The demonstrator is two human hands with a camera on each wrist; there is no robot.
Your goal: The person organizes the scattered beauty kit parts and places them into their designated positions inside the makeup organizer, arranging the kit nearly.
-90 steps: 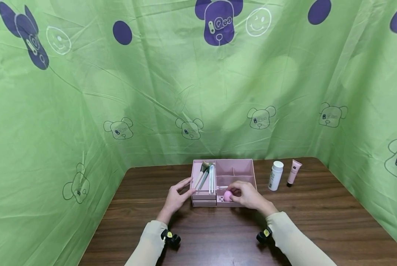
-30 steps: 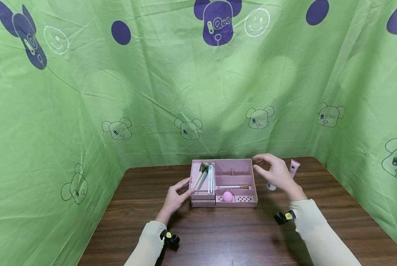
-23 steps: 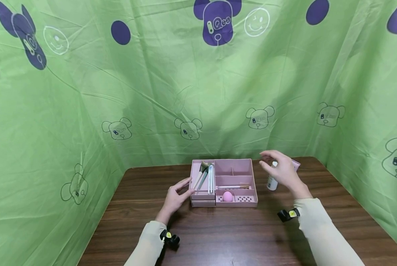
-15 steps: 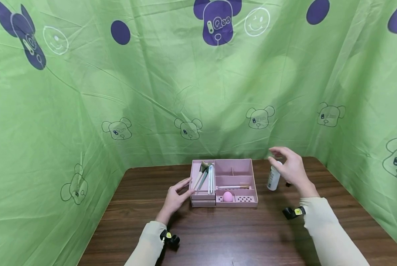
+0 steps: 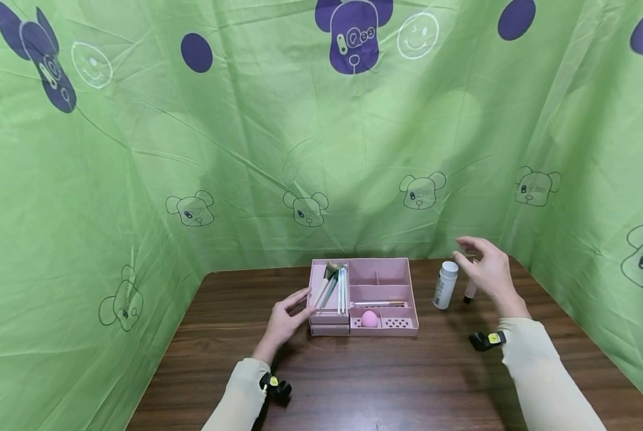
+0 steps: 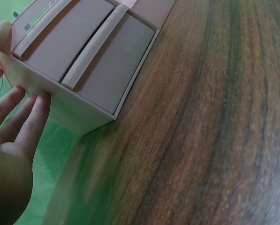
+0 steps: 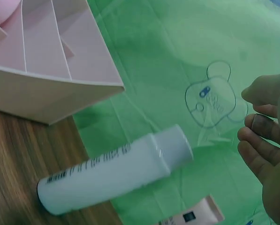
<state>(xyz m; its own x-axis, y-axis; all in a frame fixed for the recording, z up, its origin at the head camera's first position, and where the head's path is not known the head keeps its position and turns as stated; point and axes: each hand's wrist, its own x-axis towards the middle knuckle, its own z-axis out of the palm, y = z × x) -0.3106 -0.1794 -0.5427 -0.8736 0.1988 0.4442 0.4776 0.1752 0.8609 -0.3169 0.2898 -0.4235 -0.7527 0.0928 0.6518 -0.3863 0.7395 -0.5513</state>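
Note:
A pink desk organizer (image 5: 379, 292) stands on the table, with drawers at its left front. The left hand (image 5: 285, 320) rests against its left side, fingers fairly straight on the wall and thumb by the front corner, as the left wrist view shows. The right hand (image 5: 488, 270) hovers with thumb and fingers apart, holding nothing. Below and behind it a pink tube (image 5: 469, 290) with a dark cap stands on the table, partly hidden by the hand. A white bottle (image 5: 446, 286) stands upright between organizer and tube; the right wrist view shows the bottle (image 7: 114, 171) apart from the fingers.
Makeup brushes (image 5: 327, 286) and several pale sticks (image 5: 342, 290) lie on the organizer's left top. A slim pen-like item (image 5: 378, 303) lies in a middle compartment, and a pink ball-shaped sponge (image 5: 369, 319) sits in a front one. Green curtain (image 5: 257, 179) surrounds the wooden table (image 5: 375, 383).
The right hand has let go of the pink sponge in the front compartment and moved right, past the white bottle to over the pink tube. The left hand has stayed at the organizer.

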